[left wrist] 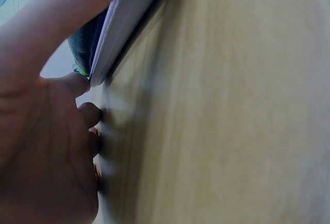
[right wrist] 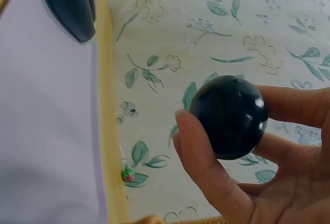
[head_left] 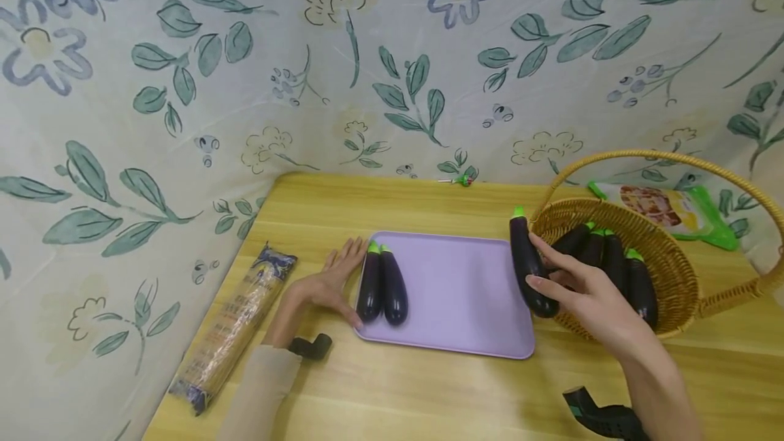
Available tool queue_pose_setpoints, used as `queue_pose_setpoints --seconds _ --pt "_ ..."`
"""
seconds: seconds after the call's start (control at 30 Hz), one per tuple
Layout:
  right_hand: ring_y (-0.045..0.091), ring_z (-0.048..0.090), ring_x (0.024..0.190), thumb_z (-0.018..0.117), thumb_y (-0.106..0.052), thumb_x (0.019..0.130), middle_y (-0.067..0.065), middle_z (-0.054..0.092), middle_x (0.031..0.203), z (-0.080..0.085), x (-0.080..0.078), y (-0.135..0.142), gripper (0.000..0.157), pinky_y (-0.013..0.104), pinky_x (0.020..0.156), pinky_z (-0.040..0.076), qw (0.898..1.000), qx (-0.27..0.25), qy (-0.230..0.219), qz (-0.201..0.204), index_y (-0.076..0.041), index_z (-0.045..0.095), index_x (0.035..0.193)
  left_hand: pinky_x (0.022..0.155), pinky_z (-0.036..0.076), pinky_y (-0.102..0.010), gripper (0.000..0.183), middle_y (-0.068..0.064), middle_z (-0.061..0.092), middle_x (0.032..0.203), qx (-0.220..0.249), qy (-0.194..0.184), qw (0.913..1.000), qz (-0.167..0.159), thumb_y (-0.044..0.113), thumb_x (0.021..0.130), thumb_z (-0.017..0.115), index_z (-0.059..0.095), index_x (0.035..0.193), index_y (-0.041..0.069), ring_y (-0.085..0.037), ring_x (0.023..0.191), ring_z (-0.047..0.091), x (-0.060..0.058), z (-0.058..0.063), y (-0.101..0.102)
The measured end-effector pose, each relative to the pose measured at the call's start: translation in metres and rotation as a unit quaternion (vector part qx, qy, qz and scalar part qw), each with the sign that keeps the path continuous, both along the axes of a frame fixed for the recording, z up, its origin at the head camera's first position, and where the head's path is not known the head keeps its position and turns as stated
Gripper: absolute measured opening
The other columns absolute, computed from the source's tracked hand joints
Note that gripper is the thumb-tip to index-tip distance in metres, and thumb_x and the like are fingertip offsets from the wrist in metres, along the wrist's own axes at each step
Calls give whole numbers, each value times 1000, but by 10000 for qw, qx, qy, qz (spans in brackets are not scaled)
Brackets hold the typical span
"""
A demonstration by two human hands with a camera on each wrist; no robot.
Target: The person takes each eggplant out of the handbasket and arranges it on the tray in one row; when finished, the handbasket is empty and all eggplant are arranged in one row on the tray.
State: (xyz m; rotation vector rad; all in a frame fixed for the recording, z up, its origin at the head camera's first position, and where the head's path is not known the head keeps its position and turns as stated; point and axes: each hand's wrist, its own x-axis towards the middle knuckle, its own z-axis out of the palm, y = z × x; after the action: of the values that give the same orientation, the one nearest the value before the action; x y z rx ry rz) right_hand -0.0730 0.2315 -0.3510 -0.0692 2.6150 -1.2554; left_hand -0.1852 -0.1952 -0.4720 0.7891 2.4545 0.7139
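Observation:
My right hand (head_left: 584, 291) grips a dark purple eggplant (head_left: 527, 264) with a green cap, above the right end of the lilac tray (head_left: 459, 291). The right wrist view shows its round end (right wrist: 229, 118) between thumb and fingers. At the tray's left edge, my left hand (head_left: 331, 284) rests with fingers spread, its thumb and a fingertip right at the rim. Side by side near that edge lie two eggplants (head_left: 382, 286) on the tray, caps pointing away. Several more eggplants (head_left: 606, 257) fill the wicker basket (head_left: 674, 278) at right.
A long clear packet of noodles (head_left: 235, 325) lies left of my left hand. Behind the basket is a green-edged food bag (head_left: 667, 209). A small green-and-red item (head_left: 462, 181) sits at the table's back edge by the floral cloth (head_left: 392, 53). The basket's tall handle (head_left: 661, 155) arches upward.

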Motion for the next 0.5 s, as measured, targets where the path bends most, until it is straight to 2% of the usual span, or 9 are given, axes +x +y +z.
queue_pose_setpoints --seconds 0.1,0.2,0.5 --pt "30 56 116 63 -44 102 17 41 163 -8 -7 -24 72 30 69 48 9998 -97 78 174 -34 27 164 128 -12 -61 161 -15 -23 171 -1 -7 10000 6 47 56 100 -14 165 10 -36 159 -22 0 1 -1" --pt "32 58 121 66 -40 101 18 46 159 -24 -14 -50 71 31 75 51 9990 -254 41 367 -29 32 163 128 -12 -62 161 -16 -22 172 10 35 10000 -14 47 56 100 -13 165 9 -37 159 -21 -1 0 -1" --pt "30 58 119 68 -28 100 16 57 142 -65 -33 -108 67 30 74 56 9943 -843 -368 531 -29 39 160 129 -11 -60 161 -15 -23 172 -58 81 9999 -29 49 57 99 -14 165 13 -35 159 -22 -2 -2 -2"
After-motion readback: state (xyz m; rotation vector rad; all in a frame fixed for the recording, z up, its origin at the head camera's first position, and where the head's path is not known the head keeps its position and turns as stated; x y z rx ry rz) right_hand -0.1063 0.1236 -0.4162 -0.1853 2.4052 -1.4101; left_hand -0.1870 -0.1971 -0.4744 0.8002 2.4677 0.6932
